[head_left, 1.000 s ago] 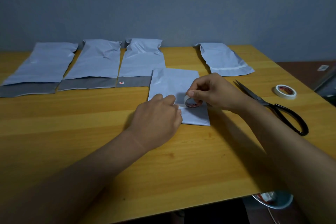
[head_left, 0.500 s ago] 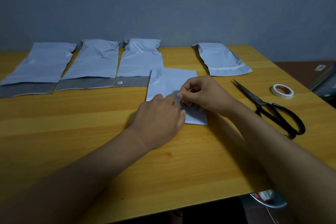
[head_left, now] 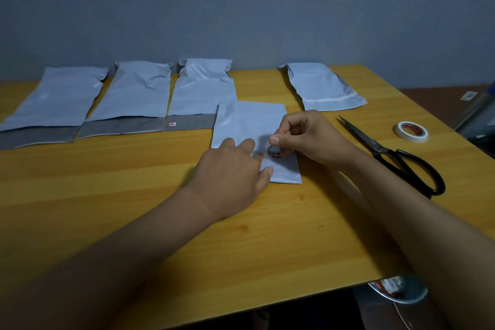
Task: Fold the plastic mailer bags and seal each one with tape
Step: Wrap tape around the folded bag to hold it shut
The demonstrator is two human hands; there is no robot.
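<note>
A folded white mailer bag (head_left: 249, 122) lies flat at the middle of the wooden table (head_left: 107, 195). My left hand (head_left: 230, 174) presses its near left part with straight fingers. My right hand (head_left: 308, 136) grips a small tape roll (head_left: 277, 152) that rests on the bag, thumb and fingers curled over it. Three unfolded mailer bags (head_left: 134, 94) with grey flaps lie in a row at the back left. A further bag (head_left: 324, 88) lies at the back right.
Black scissors (head_left: 396, 158) lie on the table to the right of my right hand, blades pointing away. A second white tape roll (head_left: 412, 131) sits near the right edge. A metal bowl (head_left: 399, 289) shows below the table's front edge.
My right hand has tilted and lifted its fingers, so the tape roll shows again beneath it on the bag. My left hand stays pressed on the bag.
</note>
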